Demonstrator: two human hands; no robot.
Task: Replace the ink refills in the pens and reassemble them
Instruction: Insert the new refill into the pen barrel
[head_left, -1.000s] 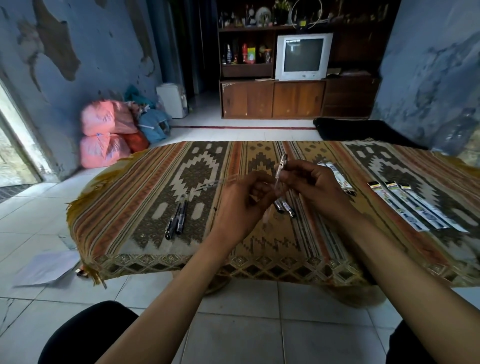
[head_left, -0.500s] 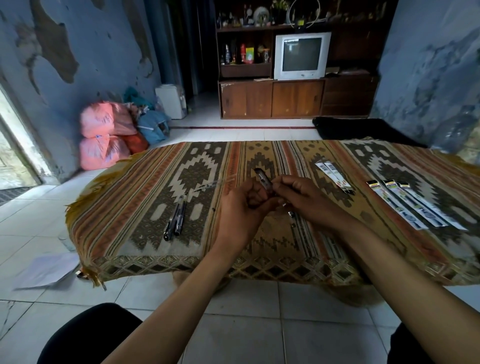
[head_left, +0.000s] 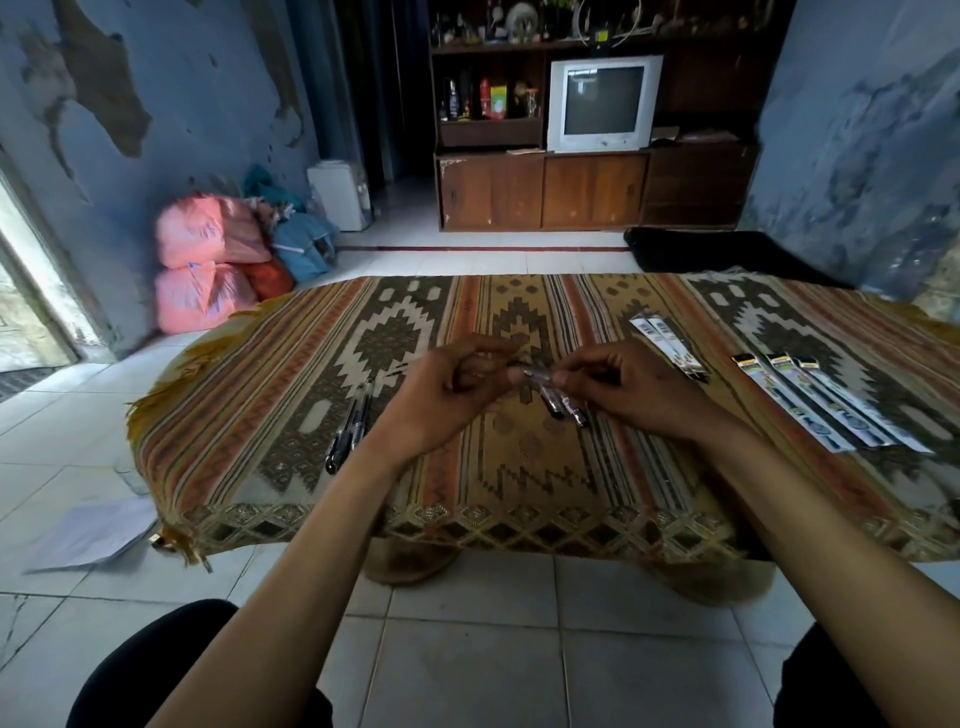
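1. The worktop (head_left: 270, 415), covered with a striped, diamond-patterned cloth, fills the middle band of the frame.
2. The left hand (head_left: 441, 400) and the right hand (head_left: 628, 389) meet at the centre of the frame, just above the cloth.
3. Both hands hold one pen (head_left: 535, 373), which lies roughly level between them. Left grip: fingers curled, thumb and fingertips pinching the pen's left end. Right grip: fingers curled, fingertips pinching the right end. How the pen's parts are joined cannot be told; the fingers hide it.
4. Two pen pieces (head_left: 563, 408) lie on the cloth directly below the hands, side by side, slanting toward the lower right.
5. Two capped black pens (head_left: 350, 428) lie together on the cloth left of centre, just beside the left wrist.
6. A thin refill (head_left: 397, 370) lies on the cloth near the left hand, toward the upper left of it.
7. Two refill packets (head_left: 667, 343) lie right of centre, above the right hand.
8. Three more refill packets (head_left: 826, 405) lie in a row at the right of the frame, well apart from the hands.
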